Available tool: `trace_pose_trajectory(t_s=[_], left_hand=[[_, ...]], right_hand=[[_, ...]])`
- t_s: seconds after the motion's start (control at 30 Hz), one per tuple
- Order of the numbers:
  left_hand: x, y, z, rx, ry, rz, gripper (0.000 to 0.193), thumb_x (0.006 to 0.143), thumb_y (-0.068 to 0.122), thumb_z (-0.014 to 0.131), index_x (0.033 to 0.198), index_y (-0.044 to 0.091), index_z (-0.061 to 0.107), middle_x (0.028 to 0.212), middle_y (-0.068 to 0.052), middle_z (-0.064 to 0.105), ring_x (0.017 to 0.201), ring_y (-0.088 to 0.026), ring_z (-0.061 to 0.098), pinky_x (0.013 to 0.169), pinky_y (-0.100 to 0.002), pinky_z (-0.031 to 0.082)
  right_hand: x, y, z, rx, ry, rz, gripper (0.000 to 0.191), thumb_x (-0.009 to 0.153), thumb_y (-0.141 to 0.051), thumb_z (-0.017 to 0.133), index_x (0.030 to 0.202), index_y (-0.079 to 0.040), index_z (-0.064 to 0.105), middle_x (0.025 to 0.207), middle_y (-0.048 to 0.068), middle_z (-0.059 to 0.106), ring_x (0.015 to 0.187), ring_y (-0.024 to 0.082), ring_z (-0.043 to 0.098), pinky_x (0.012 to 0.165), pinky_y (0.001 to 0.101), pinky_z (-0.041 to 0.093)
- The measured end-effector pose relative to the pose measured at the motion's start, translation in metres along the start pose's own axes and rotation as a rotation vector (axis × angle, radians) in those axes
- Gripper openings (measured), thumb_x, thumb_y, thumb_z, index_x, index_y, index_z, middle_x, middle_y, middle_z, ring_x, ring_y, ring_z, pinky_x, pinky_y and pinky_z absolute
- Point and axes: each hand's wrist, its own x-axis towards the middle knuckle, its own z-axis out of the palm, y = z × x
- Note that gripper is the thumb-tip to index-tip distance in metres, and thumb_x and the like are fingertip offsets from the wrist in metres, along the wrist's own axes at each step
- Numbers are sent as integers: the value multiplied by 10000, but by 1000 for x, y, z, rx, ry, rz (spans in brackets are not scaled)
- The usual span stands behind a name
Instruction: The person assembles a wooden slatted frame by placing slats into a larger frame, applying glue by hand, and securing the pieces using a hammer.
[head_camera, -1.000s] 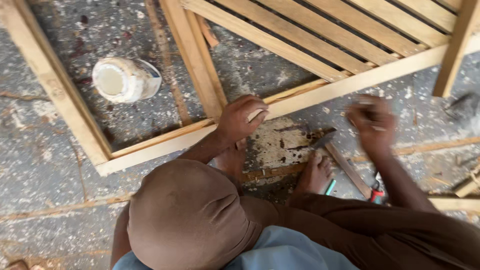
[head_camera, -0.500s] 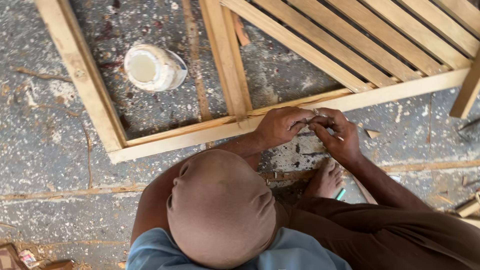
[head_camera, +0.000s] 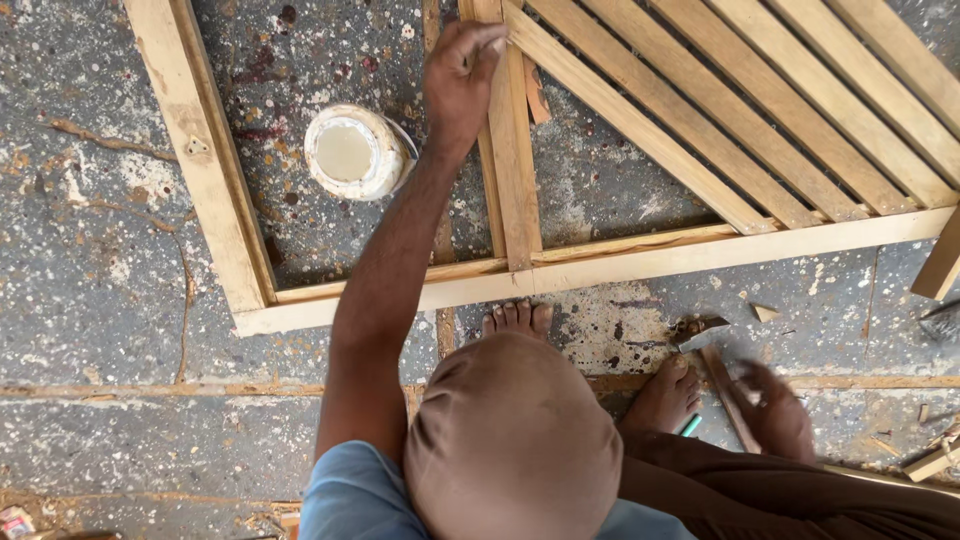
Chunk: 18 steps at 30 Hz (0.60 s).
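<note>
My left hand (head_camera: 460, 75) reaches far forward and its fingers curl around the edge of the middle wooden upright (head_camera: 515, 190) of a pale wooden frame (head_camera: 205, 180) that lies flat on the floor. My right hand (head_camera: 775, 410), blurred by motion, is low at the right and closed around the wooden handle of a hammer (head_camera: 703, 338), whose metal head rests on the floor just below the frame's bottom rail (head_camera: 700, 255). My bare feet (head_camera: 515, 318) sit next to that rail.
A round tub of whitish paste (head_camera: 355, 152) stands inside the frame's left opening. Diagonal slats (head_camera: 720, 110) fill the right part. A green-tipped tool (head_camera: 690, 426) lies by my right foot. Wood offcuts (head_camera: 935, 462) lie at the right edge on the speckled concrete floor.
Both hands were together at the bottom rail. Now the left hand has stretched up to the middle upright, and the right hand has dropped back to the hammer on the floor.
</note>
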Motion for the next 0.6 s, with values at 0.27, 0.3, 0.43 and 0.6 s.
trace_pose_trajectory(t_s=[0.27,0.3,0.43,0.6], left_hand=[[37,-12,25,-42,95,36,137,916,21,799,1010,112,759,853,0,735,731,-78,633,641,-272,536],[38,-14,24,-58,91,2,122,915,31,814,988,119,770,828,-5,734,702,-75,631,607,-261,526],[38,-16,19,-67,85,129,136,928,27,778,1039,103,755,991,-75,732,918,-117,696,755,-278,620],[37,-16,18,9,116,168,145,889,14,795,1010,94,784,989,-66,769,960,-168,695,814,-319,600]], right_hand=[[1,25,26,-108,-107,86,551,863,-273,767,1302,2,576,1075,181,749,909,290,750,798,411,629],[1,25,21,-85,-146,167,517,843,-251,788,1276,-19,626,1043,195,754,891,298,749,803,421,620],[-4,26,-6,461,-313,667,450,860,-169,725,1277,-23,641,1077,232,765,858,332,758,735,439,624],[-1,19,-83,392,-240,606,364,934,-148,682,1269,-5,677,1070,238,773,847,321,739,722,437,624]])
